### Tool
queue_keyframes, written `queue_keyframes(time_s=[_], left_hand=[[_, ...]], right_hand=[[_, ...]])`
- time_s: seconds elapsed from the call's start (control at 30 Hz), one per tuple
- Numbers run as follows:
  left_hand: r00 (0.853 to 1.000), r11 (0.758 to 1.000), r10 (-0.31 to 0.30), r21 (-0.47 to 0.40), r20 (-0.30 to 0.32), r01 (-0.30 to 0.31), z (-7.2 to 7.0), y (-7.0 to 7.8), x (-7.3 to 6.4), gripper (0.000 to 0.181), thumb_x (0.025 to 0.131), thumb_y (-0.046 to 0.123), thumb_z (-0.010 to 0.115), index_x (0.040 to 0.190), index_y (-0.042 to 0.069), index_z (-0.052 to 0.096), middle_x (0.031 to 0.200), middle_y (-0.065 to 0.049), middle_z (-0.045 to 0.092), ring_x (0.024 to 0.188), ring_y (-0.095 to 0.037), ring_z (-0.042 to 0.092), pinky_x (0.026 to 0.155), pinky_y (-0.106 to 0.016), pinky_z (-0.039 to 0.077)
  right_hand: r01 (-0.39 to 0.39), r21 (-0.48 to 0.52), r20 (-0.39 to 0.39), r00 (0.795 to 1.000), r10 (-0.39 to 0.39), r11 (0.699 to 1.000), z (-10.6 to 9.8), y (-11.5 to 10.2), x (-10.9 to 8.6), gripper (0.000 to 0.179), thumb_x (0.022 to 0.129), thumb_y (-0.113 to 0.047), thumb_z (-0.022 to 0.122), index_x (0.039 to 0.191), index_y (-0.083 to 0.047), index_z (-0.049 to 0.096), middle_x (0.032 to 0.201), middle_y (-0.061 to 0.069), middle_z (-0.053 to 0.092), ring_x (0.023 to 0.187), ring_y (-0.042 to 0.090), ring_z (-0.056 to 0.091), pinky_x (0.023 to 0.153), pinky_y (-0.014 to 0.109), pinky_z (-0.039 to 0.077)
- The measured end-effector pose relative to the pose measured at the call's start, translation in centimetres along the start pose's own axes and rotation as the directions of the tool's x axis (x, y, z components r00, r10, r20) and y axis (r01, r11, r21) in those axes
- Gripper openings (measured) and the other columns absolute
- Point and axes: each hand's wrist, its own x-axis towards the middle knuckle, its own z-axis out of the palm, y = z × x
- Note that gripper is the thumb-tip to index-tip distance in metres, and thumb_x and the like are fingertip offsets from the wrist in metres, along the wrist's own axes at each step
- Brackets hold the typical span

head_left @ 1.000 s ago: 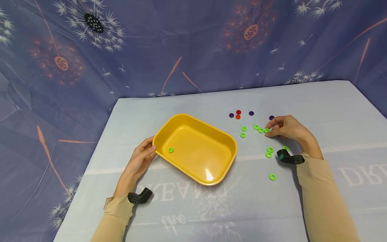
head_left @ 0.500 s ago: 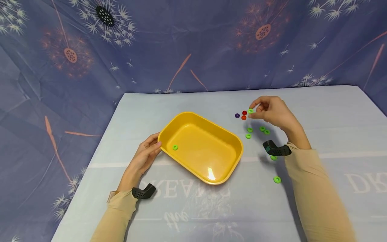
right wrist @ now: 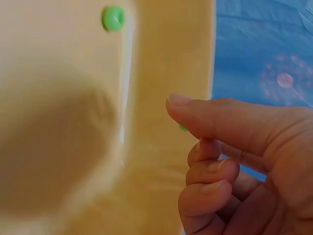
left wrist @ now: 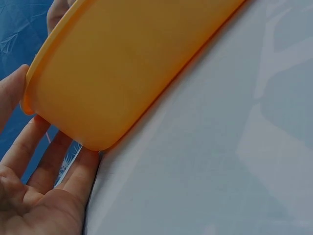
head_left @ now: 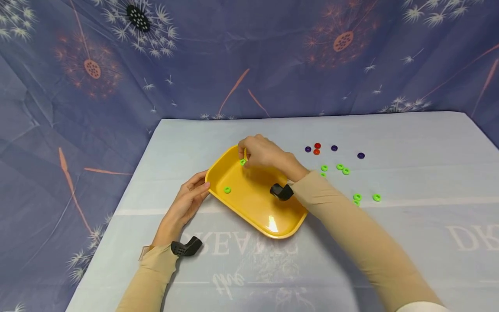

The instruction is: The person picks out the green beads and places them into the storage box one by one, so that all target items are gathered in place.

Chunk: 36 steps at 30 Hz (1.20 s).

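Just left of centre in the head view, we've got the yellow tray (head_left: 253,201) on the bench (head_left: 421,164), glossy, round-cornered, a bright glint near its lower end. Above its upper-left part, the right hand (head_left: 261,151) has its thumb and fingertips nearly together, pinching a held green ring (head_left: 243,162), small and bright. We find a second green ring (head_left: 227,190), thick and rounded, lying on the tray floor towards the left. And the left hand (head_left: 191,197) grips the tray's left corner, thumb at the rim, fingers against the outside.

Over to the left wrist view: we get the tray's smooth outer wall and those supporting fingers, hidden from above. The right wrist view gives us the curled lower fingers and a mere sliver of green below the thumb. Only the head view shows us the loose green rings (head_left: 346,171), red rings (head_left: 317,145) and purple rings (head_left: 334,148) at right.

There, the tray's long axis slants from upper left to lower right; which way the held ring's hole faces, we can't tell.
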Motion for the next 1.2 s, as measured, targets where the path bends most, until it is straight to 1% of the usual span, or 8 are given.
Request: queue_keyframes(time_s=[0.1,0.23,0.47,0.73,0.93,1.03,1.2], left_hand=[[1.000,1.000,-0.005,0.004,0.007,0.005,0.2,0.1,0.1,0.033,0.099,0.002,0.054,0.130,0.011,0.055,0.126,-0.001,0.056,0.113,-0.014,0.056,0.097,-0.022,0.050],[1.000,1.000,-0.014,0.009,0.009,0.014,0.5,0.2,0.2,0.033,0.099,0.003,0.055,0.131,0.011,0.054,0.129,-0.001,0.054,0.115,-0.014,0.054,0.098,-0.021,0.049],[1.000,1.000,-0.028,0.015,-0.001,0.028,0.5,0.0,0.3,0.034,0.098,0.003,0.055,0.132,0.009,0.053,0.128,-0.002,0.054,0.115,-0.014,0.054,0.097,-0.020,0.050],[1.000,1.000,-0.019,0.009,0.000,0.019,0.5,0.0,0.3,0.034,0.098,0.001,0.055,0.131,0.009,0.054,0.127,-0.002,0.054,0.113,-0.014,0.054,0.097,-0.021,0.050],[1.000,1.000,-0.017,0.017,-0.004,0.017,0.4,0.0,0.2,0.033,0.099,0.002,0.054,0.131,0.010,0.054,0.127,-0.001,0.054,0.113,-0.013,0.054,0.097,-0.021,0.050],[1.000,1.000,-0.019,0.019,-0.010,0.019,0.3,0.0,0.1,0.032,0.099,0.002,0.054,0.130,0.011,0.054,0.127,0.000,0.054,0.113,-0.013,0.054,0.097,-0.020,0.050],[1.000,1.000,-0.018,0.018,-0.016,0.019,0.3,0.1,0.0,0.033,0.099,0.002,0.054,0.131,0.010,0.054,0.127,-0.001,0.054,0.114,-0.013,0.054,0.097,-0.021,0.050]], right_hand=[[-0.004,-0.025,0.051,0.999,0.005,1.000,1.3,-0.8,0.9,0.017,0.082,-0.008,0.079,0.096,-0.008,0.069,0.094,0.006,0.065,0.082,0.021,0.057,0.070,0.029,0.048],[-0.015,-0.035,0.106,0.994,0.018,0.999,2.8,-1.1,1.6,0.016,0.081,-0.010,0.081,0.093,-0.009,0.069,0.091,0.004,0.064,0.078,0.019,0.056,0.066,0.027,0.047],[-0.032,0.015,0.154,0.988,0.029,0.999,4.6,-1.0,2.1,0.018,0.081,-0.015,0.083,0.092,-0.009,0.069,0.087,0.003,0.064,0.074,0.017,0.055,0.061,0.023,0.044],[-0.035,0.040,0.179,0.983,0.028,0.999,5.2,-1.1,2.2,0.017,0.081,-0.017,0.083,0.088,-0.011,0.069,0.081,0.003,0.062,0.069,0.015,0.051,0.057,0.021,0.040],[-0.029,0.031,0.196,0.980,0.023,0.999,5.4,-1.0,2.2,0.016,0.081,-0.017,0.083,0.086,-0.011,0.069,0.074,0.000,0.057,0.066,0.014,0.049,0.056,0.022,0.036],[-0.027,0.029,0.200,0.980,0.020,0.999,5.5,-1.0,2.3,0.016,0.081,-0.017,0.082,0.087,-0.010,0.069,0.074,0.000,0.056,0.066,0.015,0.048,0.057,0.022,0.036],[-0.027,0.021,0.201,0.979,0.022,0.999,5.7,-1.1,2.4,0.017,0.081,-0.016,0.082,0.088,-0.011,0.068,0.078,0.001,0.057,0.069,0.016,0.049,0.060,0.023,0.037]])
